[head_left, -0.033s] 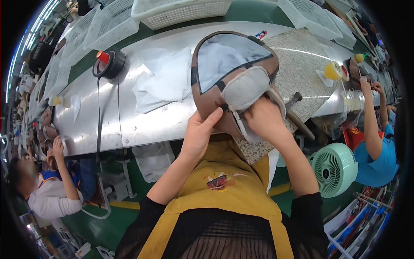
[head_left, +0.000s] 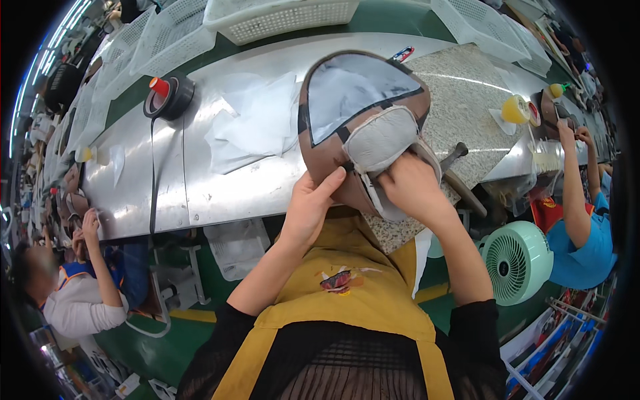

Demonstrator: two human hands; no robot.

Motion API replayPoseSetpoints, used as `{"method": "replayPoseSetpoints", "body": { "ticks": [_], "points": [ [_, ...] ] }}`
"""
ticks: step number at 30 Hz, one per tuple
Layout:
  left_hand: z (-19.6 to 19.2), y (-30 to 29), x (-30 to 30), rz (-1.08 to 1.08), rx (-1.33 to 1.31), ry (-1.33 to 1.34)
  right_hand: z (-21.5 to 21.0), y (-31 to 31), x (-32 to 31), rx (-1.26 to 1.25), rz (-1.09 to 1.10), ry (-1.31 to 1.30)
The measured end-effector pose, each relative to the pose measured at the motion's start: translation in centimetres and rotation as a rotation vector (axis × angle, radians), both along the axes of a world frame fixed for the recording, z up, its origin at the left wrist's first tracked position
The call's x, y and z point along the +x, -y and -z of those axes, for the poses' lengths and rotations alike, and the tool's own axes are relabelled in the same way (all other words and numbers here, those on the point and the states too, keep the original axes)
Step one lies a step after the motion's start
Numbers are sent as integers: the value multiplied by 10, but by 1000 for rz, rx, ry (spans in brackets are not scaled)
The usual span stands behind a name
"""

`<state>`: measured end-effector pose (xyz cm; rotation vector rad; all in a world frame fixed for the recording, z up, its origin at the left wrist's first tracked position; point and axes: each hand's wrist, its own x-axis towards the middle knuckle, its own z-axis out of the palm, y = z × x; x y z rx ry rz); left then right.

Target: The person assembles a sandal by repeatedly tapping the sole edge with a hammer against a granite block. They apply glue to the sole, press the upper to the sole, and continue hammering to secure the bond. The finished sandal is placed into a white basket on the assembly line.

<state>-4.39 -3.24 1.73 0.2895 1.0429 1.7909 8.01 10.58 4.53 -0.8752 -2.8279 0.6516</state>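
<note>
Brown leather shoe upper [head_left: 360, 127] sits held up above the steel bench [head_left: 220, 180], at twelve o'clock from the apron. Left hand [head_left: 310, 203] grips its edge; right hand [head_left: 410, 183] pinches the grey lining [head_left: 380, 140], best smoothed flat outward while the left steadies.

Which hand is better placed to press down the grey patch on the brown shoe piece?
Probably the right hand: its fingers already rest on the grey patch. The left hand grips the brown shoe piece at its lower edge, steadying it.
</note>
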Motion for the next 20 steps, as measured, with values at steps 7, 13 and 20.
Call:
{"method": "replayPoseSetpoints", "body": {
  "ticks": [7,13,20],
  "points": [
    [5,-1,1,154,6,193,-18,11,29,-584,91,-264],
    [-2,2,4,248,-61,211,13,7,27,-893,50,-520],
    [9,5,10,288,-58,183,1,9,33,-695,75,-376]
  ]
}}
